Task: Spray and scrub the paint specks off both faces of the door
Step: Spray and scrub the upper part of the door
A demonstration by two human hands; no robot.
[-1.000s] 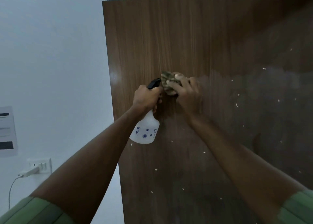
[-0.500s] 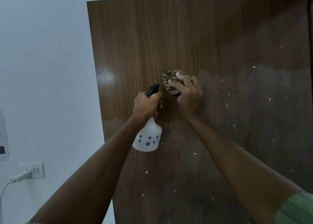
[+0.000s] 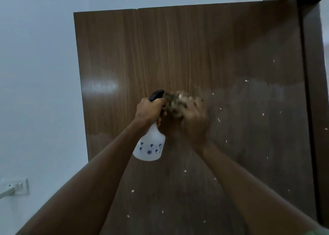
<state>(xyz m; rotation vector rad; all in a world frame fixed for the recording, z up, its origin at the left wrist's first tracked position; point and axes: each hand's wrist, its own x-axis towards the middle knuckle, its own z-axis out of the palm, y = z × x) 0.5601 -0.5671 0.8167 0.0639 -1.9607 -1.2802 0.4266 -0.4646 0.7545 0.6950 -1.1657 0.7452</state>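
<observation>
The door (image 3: 178, 48) fills most of the frame, a dark wood-grain slab running from the upper centre down to the bottom edge, with a bright glare patch on its left side. Its lower and right parts look duller and wet, and the upper band looks dry. To the left of it stands the pale wall (image 3: 35, 74), and a dark door frame (image 3: 313, 92) runs down the right edge of the picture.

My two bare forearms rise from the bottom corners and meet in the middle of the frame. My left hand (image 3: 148, 111) has its grip clamped round the neck of the spray bottle (image 3: 150, 145), fingers curled under the black trigger head, which points up and right toward the door. The white bottle body, printed with small blue flowers, hangs below my fist, in front of the door face.

My right hand (image 3: 193, 117) is blurred; it lies against the door just right of the bottle head, and its grip seems bunched on the cloth (image 3: 175, 101), a mottled greenish rag at my fingertips, pressed on the wood.

At lower left a wall socket (image 3: 17, 186) holds a white plug.

White paint specks (image 3: 219, 120) scatter across the door, right of and below my hands.
</observation>
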